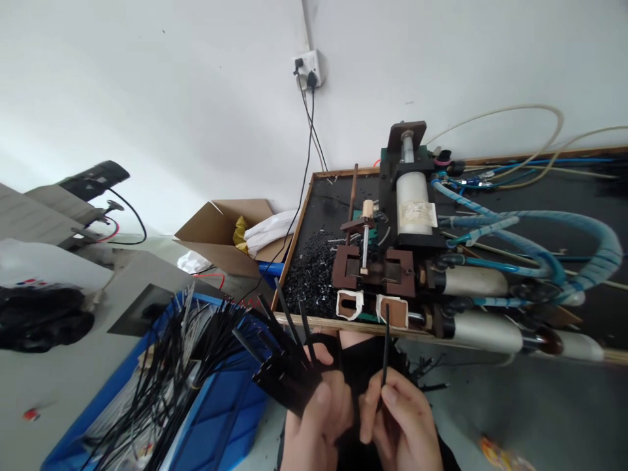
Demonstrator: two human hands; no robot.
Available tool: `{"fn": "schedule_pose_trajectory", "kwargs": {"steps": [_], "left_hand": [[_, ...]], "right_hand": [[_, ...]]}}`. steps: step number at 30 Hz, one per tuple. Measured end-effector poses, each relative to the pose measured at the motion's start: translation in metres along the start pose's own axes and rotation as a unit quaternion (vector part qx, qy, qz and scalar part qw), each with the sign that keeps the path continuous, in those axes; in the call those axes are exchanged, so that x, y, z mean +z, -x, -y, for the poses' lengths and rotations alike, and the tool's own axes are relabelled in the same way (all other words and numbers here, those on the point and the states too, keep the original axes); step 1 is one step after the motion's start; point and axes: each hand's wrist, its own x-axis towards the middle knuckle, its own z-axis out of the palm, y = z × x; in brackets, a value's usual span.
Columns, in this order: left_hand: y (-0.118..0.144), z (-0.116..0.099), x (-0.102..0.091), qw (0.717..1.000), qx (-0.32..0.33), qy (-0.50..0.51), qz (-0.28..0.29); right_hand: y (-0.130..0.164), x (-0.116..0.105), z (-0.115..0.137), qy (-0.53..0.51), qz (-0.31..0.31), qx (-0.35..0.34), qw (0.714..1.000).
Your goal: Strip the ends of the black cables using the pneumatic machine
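My left hand [318, 412] grips a bundle of black strips [284, 356] that fans up and to the left. My right hand [400, 418] pinches a single black strip [385, 347] between thumb and fingers and holds it upright. That strip's top end reaches the white-edged slot [392, 311] at the front of a small pneumatic machine [392, 261]. Both hands sit close together at the bottom middle of the view, just in front of the machine's wooden board edge [471, 337].
A blue crate [216, 405] at lower left holds several loose black strips [161, 373]. Black offcuts [311, 268] litter the machine board. Blue air hoses [549, 229] run right. A cardboard box [220, 229] and a wall socket [309, 69] lie behind.
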Motion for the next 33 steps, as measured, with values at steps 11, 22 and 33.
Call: {"fn": "schedule_pose_trajectory", "kwargs": {"steps": [11,22,33], "left_hand": [[0.005,0.005,-0.001,0.996,-0.020,0.037,0.074],[0.008,0.005,0.005,0.998,-0.016,-0.003,0.055],[0.005,-0.013,0.004,0.988,0.042,-0.043,0.142]], "right_hand": [[0.007,0.006,0.005,0.004,-0.021,-0.024,0.999],[0.003,0.005,0.005,0.009,0.015,-0.031,0.999],[-0.029,0.018,0.021,-0.144,0.104,0.054,0.983]]}}
